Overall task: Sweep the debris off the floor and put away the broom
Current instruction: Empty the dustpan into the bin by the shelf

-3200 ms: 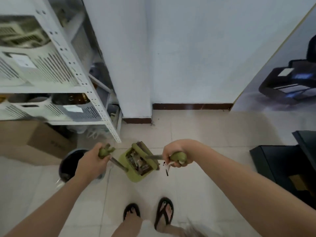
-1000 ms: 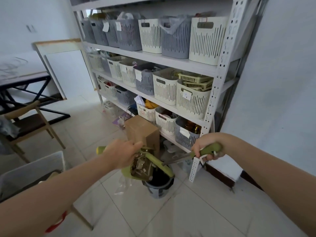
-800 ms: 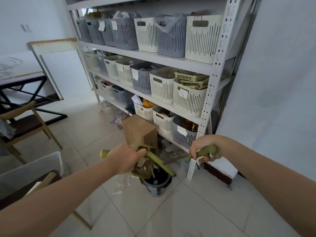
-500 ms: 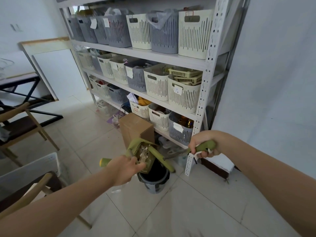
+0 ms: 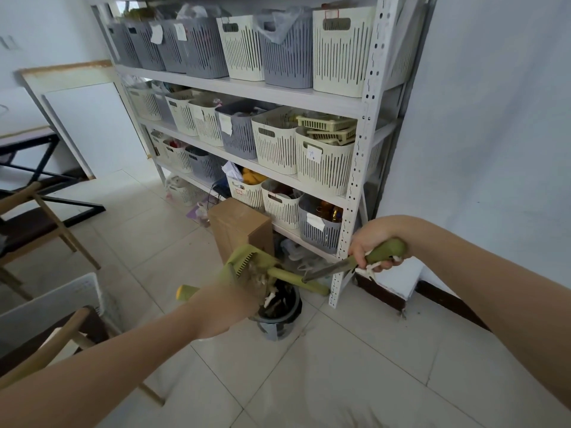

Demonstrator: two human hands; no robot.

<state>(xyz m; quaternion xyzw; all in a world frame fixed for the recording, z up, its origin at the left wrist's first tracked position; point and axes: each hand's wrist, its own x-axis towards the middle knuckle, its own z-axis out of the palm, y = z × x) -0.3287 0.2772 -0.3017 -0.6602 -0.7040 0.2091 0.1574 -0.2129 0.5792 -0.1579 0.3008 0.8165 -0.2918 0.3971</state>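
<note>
My left hand (image 5: pixel 227 307) grips the handle of a green dustpan (image 5: pixel 247 265), which is tipped steeply over a dark round bin (image 5: pixel 278 322) on the floor. Pale debris (image 5: pixel 272 296) is sliding out of the pan into the bin. My right hand (image 5: pixel 369 242) is closed around the green grip of the broom handle (image 5: pixel 383 251); its metal shaft (image 5: pixel 327 270) slants down-left to the green broom head (image 5: pixel 296 279) above the bin's rim.
A white metal shelf rack (image 5: pixel 358 156) with several slotted baskets stands right behind the bin. A cardboard box (image 5: pixel 241 227) sits on the floor beside it. A wooden chair (image 5: pixel 46 223) and a white crate (image 5: pixel 52 307) are at left, a white wall (image 5: pixel 494 118) at right.
I turned from the wall corner to face the rack and carried the dustpan over the bin. Over the last second the pan has tipped further and debris is dropping into the bin.
</note>
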